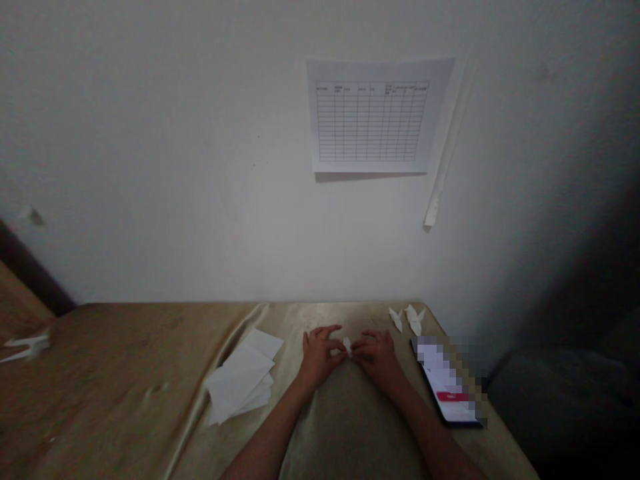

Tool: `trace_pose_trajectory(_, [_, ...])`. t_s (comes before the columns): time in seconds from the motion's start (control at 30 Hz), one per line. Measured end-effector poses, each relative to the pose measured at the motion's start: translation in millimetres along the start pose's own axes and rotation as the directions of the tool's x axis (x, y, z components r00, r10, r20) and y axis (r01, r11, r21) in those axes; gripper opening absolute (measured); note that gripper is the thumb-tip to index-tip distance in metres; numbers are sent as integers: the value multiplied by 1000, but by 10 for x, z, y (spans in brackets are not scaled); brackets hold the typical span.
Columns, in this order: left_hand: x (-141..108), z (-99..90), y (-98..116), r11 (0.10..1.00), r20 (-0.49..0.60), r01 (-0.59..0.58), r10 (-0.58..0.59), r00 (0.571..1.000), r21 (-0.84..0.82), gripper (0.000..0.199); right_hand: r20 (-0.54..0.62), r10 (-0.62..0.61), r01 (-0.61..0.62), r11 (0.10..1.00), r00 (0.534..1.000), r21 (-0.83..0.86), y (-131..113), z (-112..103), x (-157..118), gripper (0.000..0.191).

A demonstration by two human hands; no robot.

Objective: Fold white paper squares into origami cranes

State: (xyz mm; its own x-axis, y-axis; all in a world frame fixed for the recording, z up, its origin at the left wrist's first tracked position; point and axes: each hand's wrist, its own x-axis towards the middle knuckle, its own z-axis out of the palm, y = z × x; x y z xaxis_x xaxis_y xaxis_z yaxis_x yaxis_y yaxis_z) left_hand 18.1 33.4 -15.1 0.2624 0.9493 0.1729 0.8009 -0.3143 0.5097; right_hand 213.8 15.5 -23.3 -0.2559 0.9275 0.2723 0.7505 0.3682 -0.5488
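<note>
A small folded white paper piece (347, 346) is pinched between my two hands above the cloth-covered table (350, 427). My left hand (320, 352) grips its left side with thumb and forefinger, the other fingers raised. On its right side, the thumb and forefinger of my right hand (379, 357) close on the same piece. Several white paper sheets (245, 377) lie in a fanned stack left of my left hand. Two folded paper figures (415, 320) rest near the table's back right corner.
A phone or tablet (447, 383) with a lit, partly pixelated screen lies to the right of my right arm. Behind the table is a wall with a printed table sheet (373, 120). White scraps (27, 347) are at the far left.
</note>
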Motion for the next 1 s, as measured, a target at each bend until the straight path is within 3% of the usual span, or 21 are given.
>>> trace_pose_trajectory(0.43, [-25,-61,47,1000,-9,4,-4,1000,14,4,-49,50,-53,997,998,-54,-92,63,20,16])
trace_pose_trajectory(0.77, [-11,16,71,994,-47,105,-105,993,-2,6,-85,77,-79,997,993,-24,-48,148,46,14])
trace_pose_trajectory(1.0, [-7,47,64,995,-61,96,-97,993,-4,4,-59,111,-112,994,992,-16,-41,117,61,14])
